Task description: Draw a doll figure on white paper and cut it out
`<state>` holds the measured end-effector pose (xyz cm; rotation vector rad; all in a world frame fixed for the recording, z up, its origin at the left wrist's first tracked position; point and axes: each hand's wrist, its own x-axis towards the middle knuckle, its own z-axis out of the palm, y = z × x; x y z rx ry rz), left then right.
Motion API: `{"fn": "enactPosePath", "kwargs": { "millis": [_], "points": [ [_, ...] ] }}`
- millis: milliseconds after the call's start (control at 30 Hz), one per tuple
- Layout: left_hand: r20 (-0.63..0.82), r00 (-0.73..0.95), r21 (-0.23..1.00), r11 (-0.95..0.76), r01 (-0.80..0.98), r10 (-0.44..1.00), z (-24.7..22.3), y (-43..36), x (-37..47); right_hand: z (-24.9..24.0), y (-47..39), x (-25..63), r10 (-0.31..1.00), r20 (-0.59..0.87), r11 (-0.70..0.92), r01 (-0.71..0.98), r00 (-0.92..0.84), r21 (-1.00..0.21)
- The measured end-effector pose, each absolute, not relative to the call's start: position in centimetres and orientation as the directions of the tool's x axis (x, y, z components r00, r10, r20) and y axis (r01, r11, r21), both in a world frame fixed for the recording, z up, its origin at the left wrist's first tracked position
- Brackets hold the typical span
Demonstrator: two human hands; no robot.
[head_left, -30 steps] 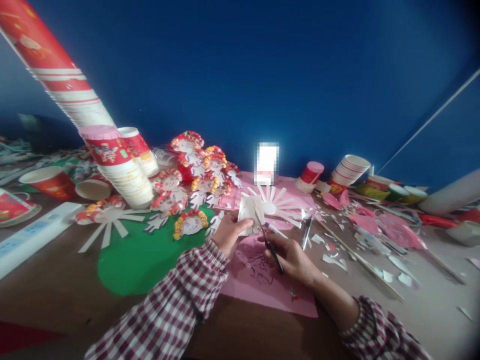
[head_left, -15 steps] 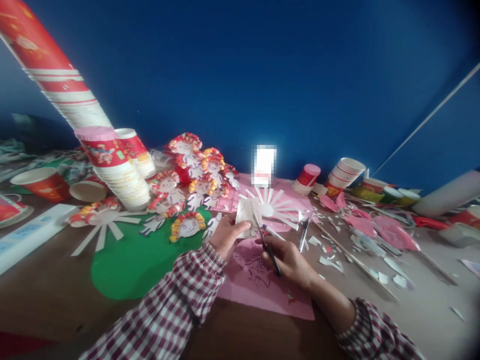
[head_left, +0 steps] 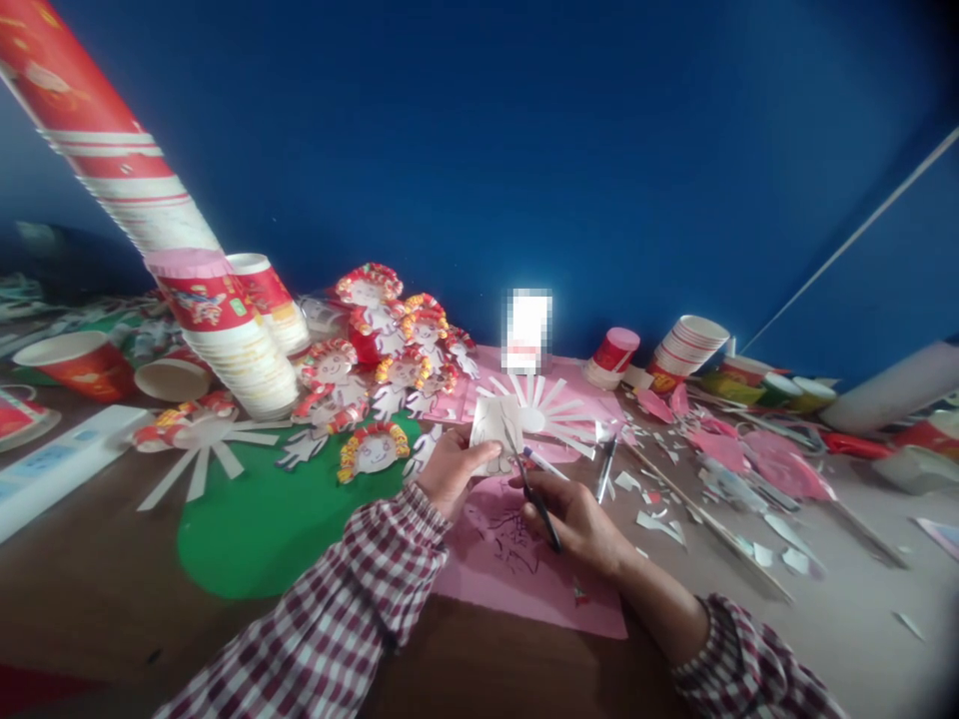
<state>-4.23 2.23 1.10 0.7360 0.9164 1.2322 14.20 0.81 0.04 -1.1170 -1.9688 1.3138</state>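
My left hand [head_left: 455, 467] pinches a small white piece of paper [head_left: 490, 419] with a drawn outline, its thumb on the front. In my right hand [head_left: 580, 514] is a pair of black-handled scissors [head_left: 540, 507], fingers closed round the handles. The scissor blades lie at the right side of the paper, overlapping it. Whether the blades are parted is too small to tell. Beneath both hands lies a pink sheet [head_left: 524, 589] with dark scribbled marks. Just past my right hand are a pen [head_left: 548, 463] and a dark marker or knife-like stick [head_left: 606, 469].
Paper-doll figures [head_left: 375, 454] crowd the left middle, partly on a green sheet [head_left: 247, 544]. A tall leaning stack of paper cups [head_left: 232, 340] stands at left. A cut cup with splayed strips [head_left: 531, 417] lies ahead. Paper scraps [head_left: 659, 524] and a wooden stick [head_left: 711, 524] litter the right.
Almost nothing differs. Both hands, the paper and the scissors keep their positions; the view has shifted very slightly.
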Motion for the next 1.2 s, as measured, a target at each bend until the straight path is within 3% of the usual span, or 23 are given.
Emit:
{"fn": "enactPosePath", "kwargs": {
  "millis": [367, 1200],
  "points": [
    [-0.115, 0.074, 0.886, 0.136, -0.443, 0.991, 0.1, 2.9, -4.4, -0.4, 0.9, 14.3, 0.837, -0.010, 0.204, 0.329, -0.547, -0.922],
    [-0.120, 0.090, 0.876, 0.148, -0.459, 0.989, -0.1, 3.0, -4.4, 0.0, 0.9, 14.4, 0.846, -0.017, 0.212, 0.364, -0.533, -0.907]
  ]
}}
